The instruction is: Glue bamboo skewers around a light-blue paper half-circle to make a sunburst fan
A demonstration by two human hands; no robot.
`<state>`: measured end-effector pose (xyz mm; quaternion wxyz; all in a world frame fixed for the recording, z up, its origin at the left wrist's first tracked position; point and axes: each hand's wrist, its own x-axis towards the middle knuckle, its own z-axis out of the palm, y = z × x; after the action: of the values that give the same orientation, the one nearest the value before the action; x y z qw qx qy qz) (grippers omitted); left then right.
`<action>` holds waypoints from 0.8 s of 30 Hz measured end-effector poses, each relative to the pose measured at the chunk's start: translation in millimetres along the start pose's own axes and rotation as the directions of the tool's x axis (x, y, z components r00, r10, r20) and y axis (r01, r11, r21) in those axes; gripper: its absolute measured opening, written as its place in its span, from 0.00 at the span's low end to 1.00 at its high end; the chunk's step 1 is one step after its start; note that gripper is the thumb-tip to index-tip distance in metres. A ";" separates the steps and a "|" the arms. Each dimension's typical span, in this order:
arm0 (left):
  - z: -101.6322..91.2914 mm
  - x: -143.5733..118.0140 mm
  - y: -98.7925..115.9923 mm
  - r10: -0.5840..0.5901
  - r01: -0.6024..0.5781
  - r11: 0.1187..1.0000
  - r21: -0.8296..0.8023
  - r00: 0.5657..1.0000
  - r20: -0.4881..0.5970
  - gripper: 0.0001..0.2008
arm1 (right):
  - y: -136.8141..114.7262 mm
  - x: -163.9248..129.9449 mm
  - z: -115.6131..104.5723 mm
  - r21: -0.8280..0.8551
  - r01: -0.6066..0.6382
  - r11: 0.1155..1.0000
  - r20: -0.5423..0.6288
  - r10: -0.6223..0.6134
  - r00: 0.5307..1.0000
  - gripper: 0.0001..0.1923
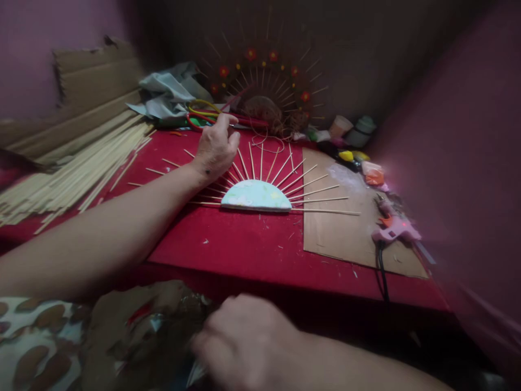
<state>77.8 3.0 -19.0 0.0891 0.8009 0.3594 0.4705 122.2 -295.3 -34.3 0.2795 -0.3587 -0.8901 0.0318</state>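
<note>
My left hand [216, 142] reaches over the left side of a fan of thin sticks, its fingers curled. Whatever they may hold is hidden. Just beyond it lie scissors with yellow and red handles [198, 113]. Below and right of this hand, a pale blue half-disc [256, 195] lies on the red table [228, 239], with thin wooden sticks [311, 191] radiating from its curved edge. Close to me, in front of the table edge, is my right hand [248, 339]. It looks rounded, but motion blurs its fingers.
Loose sticks [85, 160] are piled at left beside cardboard [97, 76]. A brown cardboard sheet [337, 228] lies right, with a pink glue gun [394, 231] and its black cord. At the back stand a flower-decorated stick fan [260, 106] and a crumpled grey cloth [171, 92].
</note>
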 end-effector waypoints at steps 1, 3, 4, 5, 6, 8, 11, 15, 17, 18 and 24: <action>0.5 -0.2 0.2 0.007 -0.007 1.000 -0.007 1.000 0.000 0.13 | 8.2 -6.4 -15.1 -0.100 -0.077 0.992 -0.117 0.066 0.991 0.13; 1.5 -0.8 1.0 0.020 -0.020 1.000 -0.021 1.000 0.001 0.14 | 26.6 -18.6 -37.2 -0.302 -0.324 0.896 -0.152 0.291 0.945 0.18; 1.9 -1.1 1.7 0.024 -0.024 0.999 -0.022 1.000 0.001 0.14 | 34.6 -24.0 -43.1 -0.392 -0.419 0.819 -0.141 0.396 0.907 0.20; 1.9 -1.3 2.4 0.025 -0.025 1.000 -0.017 1.000 0.003 0.14 | 40.3 -28.6 -45.9 -0.451 -0.477 0.754 -0.110 0.483 0.868 0.24; 1.6 -1.4 3.3 0.022 -0.022 1.000 -0.007 1.000 0.006 0.14 | 42.6 -32.3 -46.4 -0.481 -0.511 0.712 -0.074 0.548 0.833 0.29; 0.3 -1.3 4.8 0.012 -0.012 1.000 0.013 1.000 0.015 0.15 | 37.3 -37.0 -44.8 -0.442 -0.524 0.728 0.009 0.588 0.809 0.36; -2.1 -1.3 5.8 -0.002 0.002 1.000 0.014 1.000 0.019 0.15 | 20.0 -38.2 -45.6 -0.119 -0.285 0.951 0.141 0.300 0.944 0.34; -2.2 -2.6 6.1 -0.007 0.007 1.000 -0.002 1.000 0.025 0.16 | 24.2 -32.0 -45.5 -0.078 -0.326 0.942 0.031 0.330 0.944 0.26; -1.5 -3.6 6.8 -0.001 0.001 1.000 0.000 0.999 0.041 0.16 | 30.7 -23.7 -37.2 -0.253 -0.553 0.794 0.018 0.575 0.818 0.32; -1.2 -3.9 7.4 0.000 -0.001 1.000 0.004 0.999 0.050 0.16 | 31.0 -18.1 -31.5 -0.309 -0.597 0.741 0.037 0.636 0.770 0.37; -3.0 -4.1 9.7 0.009 -0.010 1.000 0.015 0.998 0.057 0.16 | 11.5 7.8 -16.3 0.021 0.061 0.998 0.146 -0.063 0.987 0.23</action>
<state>78.9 -7.4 -15.5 0.0907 0.8164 0.3564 0.4452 133.3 -284.0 -19.8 0.2169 -0.3252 -0.9187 0.0565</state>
